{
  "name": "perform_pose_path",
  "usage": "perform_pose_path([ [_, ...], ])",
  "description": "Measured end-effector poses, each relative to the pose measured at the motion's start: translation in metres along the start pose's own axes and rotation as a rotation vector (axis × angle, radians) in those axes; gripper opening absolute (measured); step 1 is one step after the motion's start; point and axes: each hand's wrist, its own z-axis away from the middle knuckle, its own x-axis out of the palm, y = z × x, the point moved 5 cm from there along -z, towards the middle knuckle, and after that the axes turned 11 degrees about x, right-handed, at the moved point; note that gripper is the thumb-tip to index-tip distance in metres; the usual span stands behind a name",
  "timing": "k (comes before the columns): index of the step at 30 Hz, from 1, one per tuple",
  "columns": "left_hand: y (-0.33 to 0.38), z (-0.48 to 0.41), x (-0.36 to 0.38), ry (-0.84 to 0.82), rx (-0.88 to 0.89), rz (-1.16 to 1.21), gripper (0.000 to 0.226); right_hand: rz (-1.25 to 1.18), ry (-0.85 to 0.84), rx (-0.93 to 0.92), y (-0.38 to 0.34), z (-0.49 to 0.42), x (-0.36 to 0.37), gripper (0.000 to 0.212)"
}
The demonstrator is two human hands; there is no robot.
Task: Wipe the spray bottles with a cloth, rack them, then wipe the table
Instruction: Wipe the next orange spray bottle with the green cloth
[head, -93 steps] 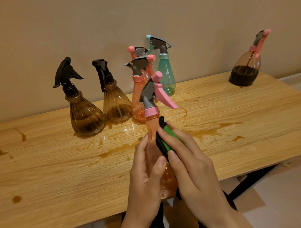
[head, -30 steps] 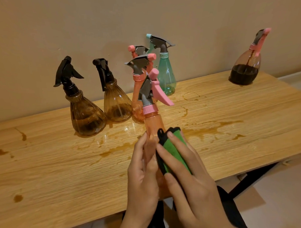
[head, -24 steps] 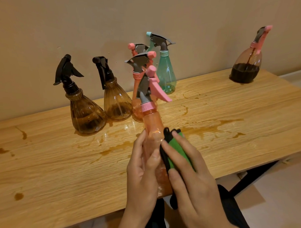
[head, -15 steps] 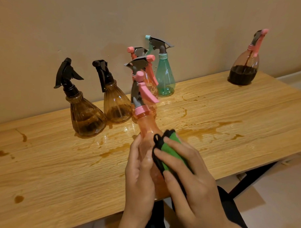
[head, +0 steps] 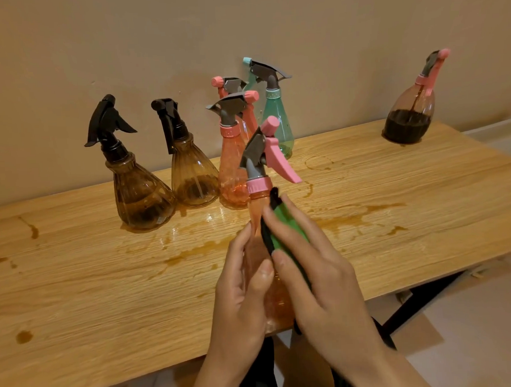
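at 6 o'clock the left grip [head: 240,298] is curled round the lower body of the held spray bottle [head: 256,212], thumb laid up its front and fingers wrapped behind. just to its 3 o'clock the right grip [head: 318,283] pinches a folded cloth [head: 281,224], green with a black edge, between thumb and fingers and presses it onto the bottle's shoulder just under the collar. the bottle is clear orange-pink plastic with a pink collar, a grey spray head and a pink trigger pointing toward 4 o'clock. it stands almost upright over the near edge of the table [head: 107,285]. its base is hidden behind both grips, so whether it touches the wood cannot be told, and most of the cloth is covered by the right fingers. brown spills [head: 353,216] streak the light wood at the centre and toward 9 o'clock. toward 11 o'clock stand two brown bottles [head: 141,197] with black heads. at 12 o'clock is an orange bottle [head: 231,171], with another pink-topped one mostly hidden behind it and a teal bottle [head: 277,117] beside them. at 2 o'clock, well apart, sits a bottle of dark liquid [head: 409,115] against the wall [head: 156,37].
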Motion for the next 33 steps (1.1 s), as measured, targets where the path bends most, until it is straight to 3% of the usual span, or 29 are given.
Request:
perform_pose_path([
  [3, 0.000, 0.002, -0.002, 0.038, -0.026, 0.006, 0.084, 0.073, 0.048, -0.062, 0.007, 0.022, 0.006, 0.046],
  [7, -0.001, 0.003, -0.003, 0.099, -0.026, -0.015, 0.072, 0.028, 0.047, -0.018, 0.012, 0.027, 0.006, 0.048],
  [11, 0.001, 0.002, -0.002, 0.038, 0.008, -0.074, 0.065, -0.067, 0.029, 0.077, 0.010, 0.008, 0.002, 0.055],
  [19, -0.003, 0.001, -0.006, 0.119, -0.016, 0.012, 0.068, 0.063, 0.003, -0.056, 0.018, 0.029, 0.009, 0.055],
  [27, -0.002, -0.002, -0.006, 0.015, -0.031, -0.025, 0.054, -0.177, -0.097, 0.085, 0.017, 0.007, -0.003, 0.067],
  [33, -0.002, 0.002, -0.005, 0.061, -0.043, 0.079, 0.062, -0.136, 0.040, 0.030, 0.024, 0.035, 0.005, 0.060],
])
